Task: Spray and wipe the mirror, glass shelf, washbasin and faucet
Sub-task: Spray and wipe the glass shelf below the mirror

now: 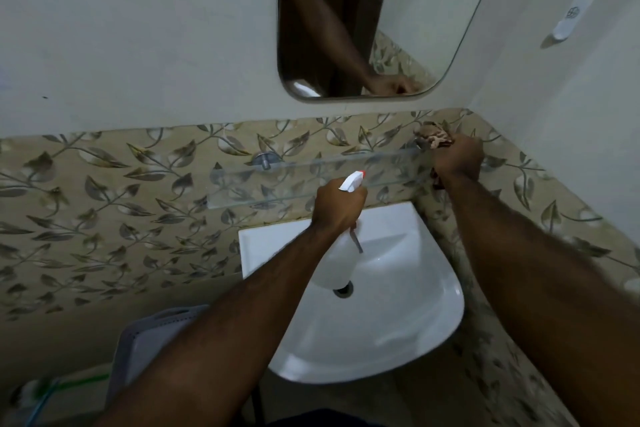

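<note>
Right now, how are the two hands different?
The left hand grips a spray bottle over the washbasin, while the right hand holds a patterned cloth at the right end of the glass shelf. The left hand is nearer and lower; the right hand reaches higher, close to the corner wall. Both are closed around a cleaning thing.

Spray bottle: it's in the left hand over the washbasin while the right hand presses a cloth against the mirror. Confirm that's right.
One detail is wrong. The head view shows the right hand pressing the cloth on the right end of the glass shelf, not the mirror, which hangs above it untouched. The rest stands: the left hand holds the spray bottle over the washbasin.
</note>
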